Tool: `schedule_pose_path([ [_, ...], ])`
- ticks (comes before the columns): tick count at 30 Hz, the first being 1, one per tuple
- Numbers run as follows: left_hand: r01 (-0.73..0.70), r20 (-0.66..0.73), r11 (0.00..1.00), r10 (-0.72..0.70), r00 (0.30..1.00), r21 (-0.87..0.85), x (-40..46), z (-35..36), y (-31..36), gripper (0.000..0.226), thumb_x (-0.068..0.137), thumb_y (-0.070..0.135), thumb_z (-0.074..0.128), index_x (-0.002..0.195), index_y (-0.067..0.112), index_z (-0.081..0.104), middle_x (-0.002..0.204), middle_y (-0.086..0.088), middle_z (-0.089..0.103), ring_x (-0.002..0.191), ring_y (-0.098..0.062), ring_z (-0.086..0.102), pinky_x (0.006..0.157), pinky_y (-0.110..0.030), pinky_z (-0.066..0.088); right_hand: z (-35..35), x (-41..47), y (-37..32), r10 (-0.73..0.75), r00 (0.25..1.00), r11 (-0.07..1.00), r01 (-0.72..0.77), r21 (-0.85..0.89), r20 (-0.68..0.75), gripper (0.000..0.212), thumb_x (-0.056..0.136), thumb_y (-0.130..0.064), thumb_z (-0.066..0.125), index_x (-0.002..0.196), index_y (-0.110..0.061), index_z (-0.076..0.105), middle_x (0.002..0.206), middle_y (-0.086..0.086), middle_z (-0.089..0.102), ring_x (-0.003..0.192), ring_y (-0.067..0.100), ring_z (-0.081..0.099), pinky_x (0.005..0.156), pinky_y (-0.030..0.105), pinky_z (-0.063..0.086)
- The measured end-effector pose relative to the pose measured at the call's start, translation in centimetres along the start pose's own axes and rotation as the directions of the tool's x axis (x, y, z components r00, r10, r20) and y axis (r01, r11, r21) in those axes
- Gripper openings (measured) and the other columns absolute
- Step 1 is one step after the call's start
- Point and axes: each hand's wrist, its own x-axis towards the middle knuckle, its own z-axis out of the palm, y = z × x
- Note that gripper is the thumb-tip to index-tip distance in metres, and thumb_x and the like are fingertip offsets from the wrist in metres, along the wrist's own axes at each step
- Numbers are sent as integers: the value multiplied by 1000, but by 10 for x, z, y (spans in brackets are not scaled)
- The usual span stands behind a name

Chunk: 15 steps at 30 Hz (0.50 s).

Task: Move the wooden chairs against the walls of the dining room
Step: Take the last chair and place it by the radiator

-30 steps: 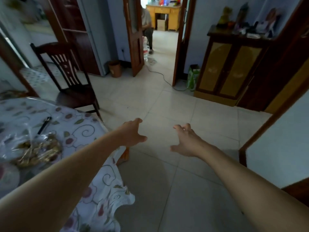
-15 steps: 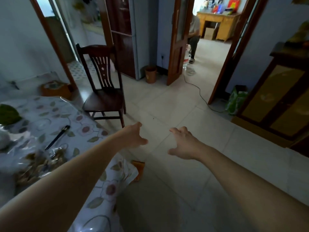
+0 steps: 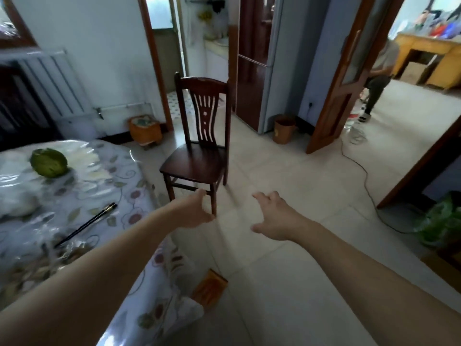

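The table (image 3: 82, 186) under its flowered cloth is cut off at the left edge, and the heap on its near side is too blurred to name. One wooden chair (image 3: 199, 136) stands on the tile just past the table, out in the open floor before a doorway, dark, with a slatted back turned away. Two hands reach toward it: the left hand (image 3: 193, 212) and right hand (image 3: 277, 217) both half-spread, holding nothing. One pair of chopsticks (image 3: 86, 224) lies on the cloth.
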Motion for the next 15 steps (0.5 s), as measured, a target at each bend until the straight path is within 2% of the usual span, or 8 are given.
schedule_pose_path([
  [2, 56, -21, 997, -57, 998, -54, 23, -6, 11, 70, 84, 32, 63, 141, 12, 29, 133, -13, 52, 117, -29, 52, 92, -33, 42, -19, 34, 20, -59, 998, 998, 60, -27, 30, 79, 86, -35, 60, 147, -27, 11, 141, 14, 24, 127, 32, 34, 106, 42, 35],
  [7, 166, -54, 984, -170, 984, -70, 64, -18, 32, 67, 85, 28, 63, 140, 12, 28, 133, -15, 50, 118, -30, 50, 93, -34, 42, -55, 109, 51, -163, 982, 983, 169, -72, 92, 75, 82, -35, 64, 144, -22, 22, 139, 14, 26, 129, 33, 34, 108, 41, 33],
  [13, 258, -101, 961, -268, 958, -105, 123, -41, 35, 70, 83, 33, 62, 140, 11, 28, 135, -13, 49, 120, -29, 49, 97, -35, 41, -81, 201, 52, -267, 954, 960, 276, -51, 135, 76, 82, -34, 63, 144, -27, 21, 139, 13, 27, 131, 31, 32, 109, 40, 33],
  [15, 283, -134, 953, -296, 946, -108, 146, -50, 31, 68, 83, 35, 62, 139, 12, 30, 132, -12, 53, 116, -29, 53, 91, -34, 44, -87, 231, 47, -295, 946, 952, 303, -46, 131, 75, 81, -32, 63, 144, -28, 23, 135, 13, 30, 130, 31, 32, 108, 38, 34],
])
